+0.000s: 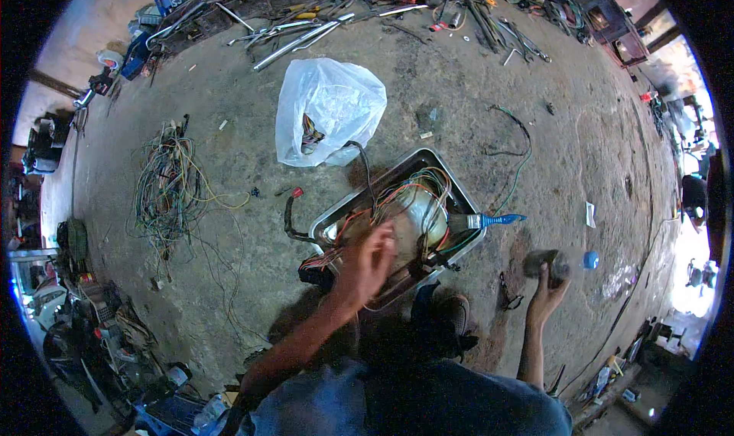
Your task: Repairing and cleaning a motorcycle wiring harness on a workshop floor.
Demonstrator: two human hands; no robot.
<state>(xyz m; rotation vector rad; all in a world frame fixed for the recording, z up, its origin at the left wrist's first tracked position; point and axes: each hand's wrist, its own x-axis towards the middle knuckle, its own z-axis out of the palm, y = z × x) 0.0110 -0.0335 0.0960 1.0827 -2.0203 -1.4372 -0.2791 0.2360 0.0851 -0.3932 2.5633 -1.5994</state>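
A metal tray (428, 154) with murky liquid and a bundle of coloured wires (428, 182) stands in front of me. My left hand (375, 256) is over the tray's near left part, beside the wires; motion smears its fingers, so I cannot tell what they hold. My right hand (552, 287) is wrapped round a dark, see-through bottle (549, 264), held tilted to the right of the tray. Just beyond the bottle lies a blue cap (590, 260). A blue-handled paintbrush (497, 220) rests across the tray's right rim.
A translucent plastic bag (336, 99) with wires inside lies behind the tray. To the left is a tangled wire heap (164, 195). Metal tools (306, 42) line the far edge, and a green wire (524, 161) curves on the floor at right. My shoe (447, 313) is near the tray.
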